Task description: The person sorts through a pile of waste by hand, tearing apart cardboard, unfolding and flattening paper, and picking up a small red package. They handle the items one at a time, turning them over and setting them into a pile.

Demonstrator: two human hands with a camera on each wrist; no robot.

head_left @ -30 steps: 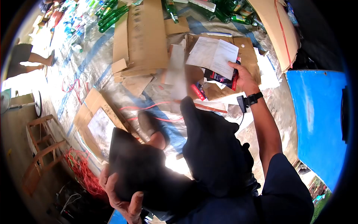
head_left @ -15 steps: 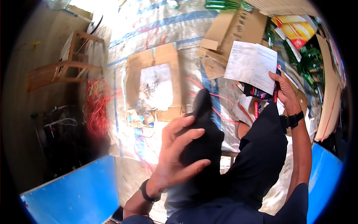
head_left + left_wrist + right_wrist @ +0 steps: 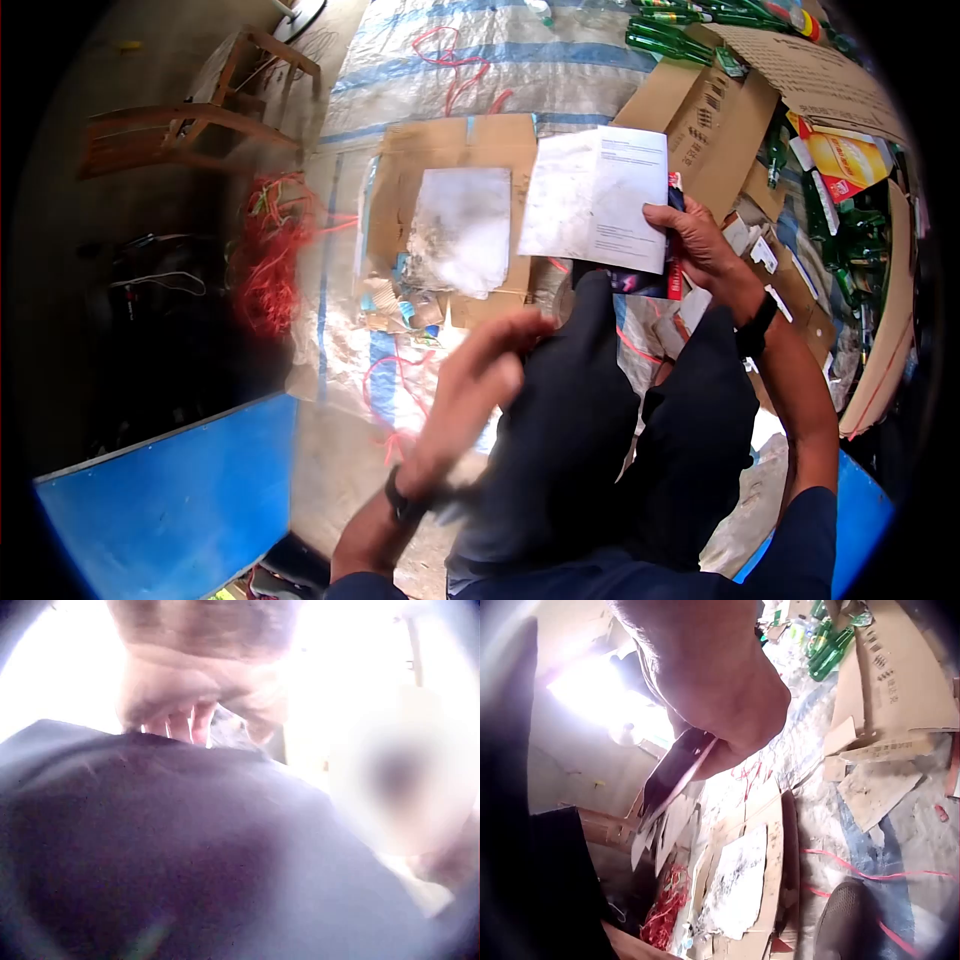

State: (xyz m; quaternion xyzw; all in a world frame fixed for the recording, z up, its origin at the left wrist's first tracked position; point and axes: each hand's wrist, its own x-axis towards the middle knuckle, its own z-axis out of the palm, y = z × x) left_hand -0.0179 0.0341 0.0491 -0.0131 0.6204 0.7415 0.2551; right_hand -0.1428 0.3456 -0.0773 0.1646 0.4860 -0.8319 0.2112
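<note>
The right hand pinches an opened white printed sheet together with a dark and red printed piece beneath it, above the knees. In the right wrist view the right hand holds the dark piece and papers edge-on. The left hand, blurred, is held over the left thigh with fingers spread and nothing in them; in the left wrist view its fingers show beyond dark cloth. Flattened cardboard with a stained white sheet on it lies on the tarp ahead of the left hand.
Red string is heaped at the left, near a wooden frame. Blue panels stand at the lower left and lower right. Cardboard and green bottles lie at the upper right, on a striped tarp.
The view has turned left. The right hand has carried the sheet and printed piece towards the stacked cardboard. The left hand has come up from beside the left leg.
</note>
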